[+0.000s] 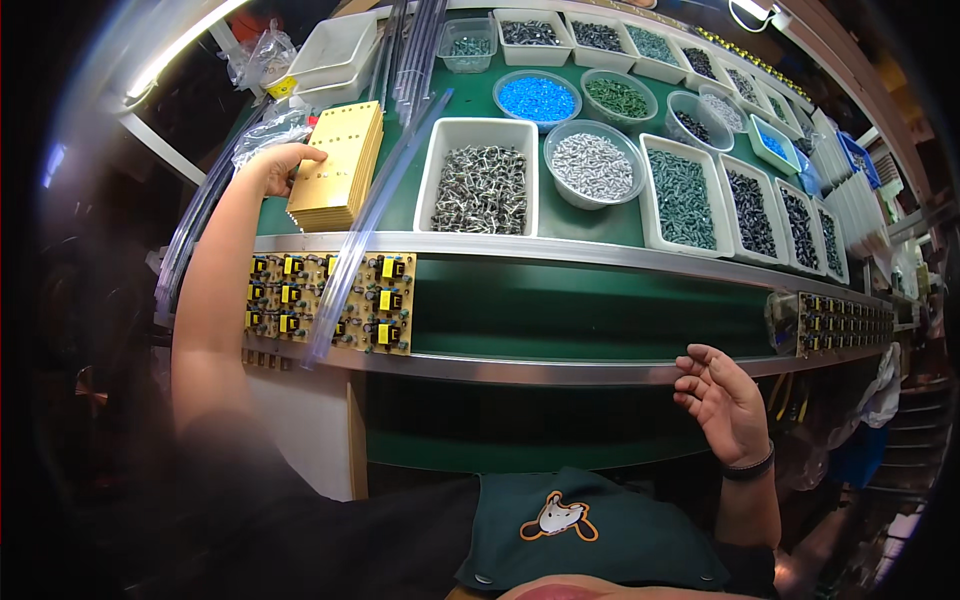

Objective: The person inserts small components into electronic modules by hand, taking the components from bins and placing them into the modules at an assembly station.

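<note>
At the left of the bench my left hand (280,167) is closed on the left edge of a stack of bare yellow-tan circuit boards (345,160), one finger resting on the top board. Whether it grips one board or several is hidden. My right hand (722,400) is raised near the front metal rail, palm turned inward, its fingers loosely bent and apart with nothing in them. Just below the stack, a populated circuit board panel (385,310) with yellow and black parts sits between the rails. A clear plastic tube (365,225) slants across this panel.
Beyond the rail (560,248) stand a white bin of metal-legged parts (478,190), a round tub of grey parts (592,165), a bowl of blue parts (538,98) and several more bins. Another populated panel (845,325) lies at the right. Empty white trays (335,50) stand back left.
</note>
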### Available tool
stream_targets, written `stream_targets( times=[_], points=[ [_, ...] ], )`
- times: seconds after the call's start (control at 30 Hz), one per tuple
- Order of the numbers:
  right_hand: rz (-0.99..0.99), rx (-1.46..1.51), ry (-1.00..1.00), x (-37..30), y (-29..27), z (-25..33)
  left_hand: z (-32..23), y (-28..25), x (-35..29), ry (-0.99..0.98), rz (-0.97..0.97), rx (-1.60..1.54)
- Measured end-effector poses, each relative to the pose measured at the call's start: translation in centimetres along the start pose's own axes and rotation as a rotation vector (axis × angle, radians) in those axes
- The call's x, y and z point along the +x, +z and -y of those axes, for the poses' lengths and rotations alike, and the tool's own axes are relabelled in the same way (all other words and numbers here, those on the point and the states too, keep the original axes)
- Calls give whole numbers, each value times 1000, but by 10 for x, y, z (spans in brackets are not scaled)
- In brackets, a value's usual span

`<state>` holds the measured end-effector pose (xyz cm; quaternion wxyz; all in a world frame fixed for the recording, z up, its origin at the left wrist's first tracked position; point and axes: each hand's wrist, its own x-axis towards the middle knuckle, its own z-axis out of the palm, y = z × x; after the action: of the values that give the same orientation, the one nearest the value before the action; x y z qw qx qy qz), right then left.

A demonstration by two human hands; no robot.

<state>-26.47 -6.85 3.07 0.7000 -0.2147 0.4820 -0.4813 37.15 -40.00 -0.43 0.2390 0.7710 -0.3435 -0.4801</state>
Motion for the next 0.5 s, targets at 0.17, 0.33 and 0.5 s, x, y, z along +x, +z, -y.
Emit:
stream_targets(
  times=[0.17, 0.33, 0.5],
  points=[
    [-22, -4, -40, -18, -12, -7, 16, -9, 10, -2, 34, -10],
    [-54, -15, -89, -47, -30, -19, 13, -11, -1, -2, 102, 31],
    [-208, -45, -143, -103, -61, -36, -44, 34, -68, 257, -98, 326]
  ],
)
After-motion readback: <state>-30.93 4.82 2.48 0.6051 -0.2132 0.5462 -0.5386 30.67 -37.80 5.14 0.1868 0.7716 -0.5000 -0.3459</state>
